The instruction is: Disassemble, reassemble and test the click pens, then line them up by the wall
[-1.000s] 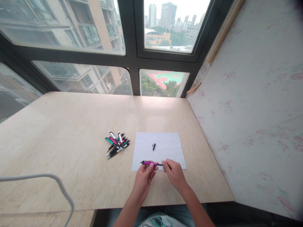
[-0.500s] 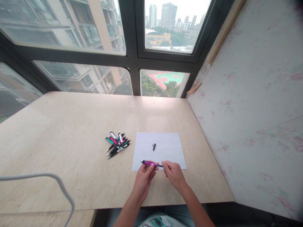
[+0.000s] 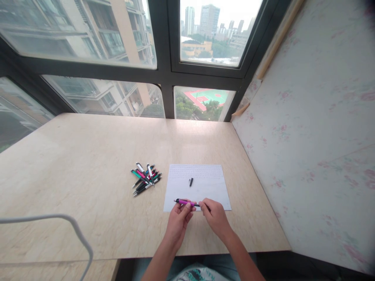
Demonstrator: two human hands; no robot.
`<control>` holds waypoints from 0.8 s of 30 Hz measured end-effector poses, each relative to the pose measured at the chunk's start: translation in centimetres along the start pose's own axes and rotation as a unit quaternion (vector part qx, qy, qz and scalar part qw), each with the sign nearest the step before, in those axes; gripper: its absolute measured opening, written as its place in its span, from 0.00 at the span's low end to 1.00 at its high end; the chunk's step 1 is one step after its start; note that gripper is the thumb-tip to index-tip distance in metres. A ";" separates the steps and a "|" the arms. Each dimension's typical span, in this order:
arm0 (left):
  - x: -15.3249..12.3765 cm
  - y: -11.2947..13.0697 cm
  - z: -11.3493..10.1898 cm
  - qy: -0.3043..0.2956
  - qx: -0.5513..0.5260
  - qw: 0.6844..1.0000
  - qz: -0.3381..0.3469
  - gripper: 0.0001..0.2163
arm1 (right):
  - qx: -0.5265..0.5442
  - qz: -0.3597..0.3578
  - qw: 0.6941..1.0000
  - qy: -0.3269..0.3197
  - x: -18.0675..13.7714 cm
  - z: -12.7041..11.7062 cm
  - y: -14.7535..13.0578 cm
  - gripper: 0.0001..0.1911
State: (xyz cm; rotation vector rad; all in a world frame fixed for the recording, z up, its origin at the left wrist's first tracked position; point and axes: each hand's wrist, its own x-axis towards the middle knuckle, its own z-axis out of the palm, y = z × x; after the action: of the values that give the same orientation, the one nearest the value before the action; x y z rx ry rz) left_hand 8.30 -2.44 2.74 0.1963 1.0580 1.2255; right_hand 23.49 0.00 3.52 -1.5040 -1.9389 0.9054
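Note:
A purple pen with a black clip end lies level across my left hand, whose thumb and fingers are closed round its barrel. My right hand pinches the pen's thin dark end, which sticks out at the right of the barrel. That end is mostly hidden by the fingertips. Both hands hover over the near edge of a white sheet of paper with lines of writing along its top. Farther up the sheet lies a short black tube-like pen part, and beside it a tiny dark piece.
Left of the paper, several pens in black, white, green, pink and blue lie in a loose heap on the marble-look desk. A grey cable arcs over the lower left. Windows stand behind the desk, and a flowered wall closes the right side.
My right hand's fingertips have moved slightly left, closer to the purple barrel, so less of the dark end shows. The left hand keeps its hold.

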 end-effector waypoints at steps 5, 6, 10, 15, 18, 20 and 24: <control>0.0 -0.1 -0.1 -0.003 0.002 1.000 0.002 0.13 | -0.005 0.004 1.000 0.000 0.0 0.3 0.1 0.22; 0.0 -0.1 -0.2 -0.002 0.002 1.000 0.001 0.13 | -0.004 0.004 1.000 0.001 0.0 0.3 0.0 0.22; 0.1 0.0 -0.1 -0.004 0.003 1.000 -0.005 0.13 | 0.000 -0.011 1.000 0.019 0.0 0.2 -0.2 0.18; 0.2 0.1 0.0 -0.002 0.001 1.000 -0.013 0.13 | -0.003 -0.030 0.999 0.033 0.2 0.0 -0.3 0.15; 0.2 0.0 -0.1 0.004 0.001 1.000 -0.010 0.12 | 0.000 -0.027 0.999 0.031 0.2 -0.1 -0.4 0.15; 0.3 -0.1 -0.3 0.009 -0.002 1.000 -0.003 0.12 | 0.014 -0.024 0.999 0.022 0.3 -0.1 -0.4 0.16; 0.8 -0.1 -1.0 0.025 -0.018 0.999 0.007 0.10 | 0.078 0.006 0.996 0.042 1.2 0.0 0.3 0.19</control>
State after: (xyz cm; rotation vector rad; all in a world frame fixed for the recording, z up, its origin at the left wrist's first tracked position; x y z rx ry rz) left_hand 7.59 -2.23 1.71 0.1455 1.0782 1.2665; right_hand 23.38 1.18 3.35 -1.4402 -1.7586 0.9604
